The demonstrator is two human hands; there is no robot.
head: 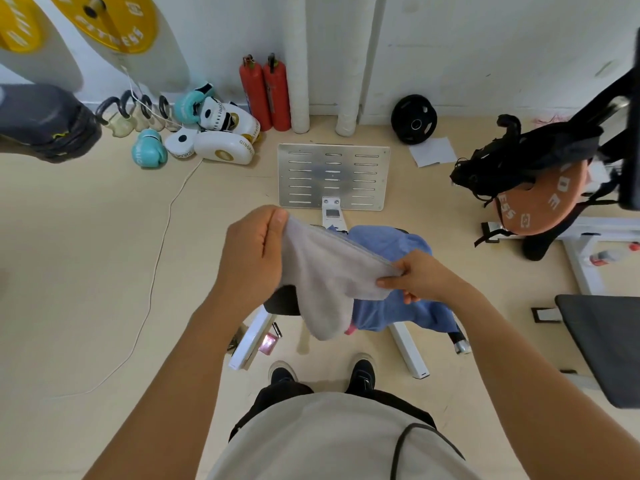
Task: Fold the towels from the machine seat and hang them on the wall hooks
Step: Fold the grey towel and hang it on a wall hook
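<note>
head view. left hand [254,251] pinches one upper corner of a grey towel [322,271] between thumb and curled fingers; right hand [420,277] grips the opposite end of the same top edge, fingers wrapped over the cloth. grey towel is held up in the air between both hands, its upper edge stretched taut and slanting down toward the right hand, its lower part hanging in a loose fold. blue towel [391,268] lies crumpled on the machine seat [282,299] directly below and behind the grey one, draping over the seat's right side; only a dark strip of the seat shows at its left. metal footplate [332,176] stands on the floor beyond the seat. two red fire extinguishers [265,93] stand against the wall, with boxing gloves [149,148] and white pads [221,147] to their left. black weight plate [414,119] leans on the wall at right. person's shoes [362,372] stand just before the machine's white frame [408,351].
</note>
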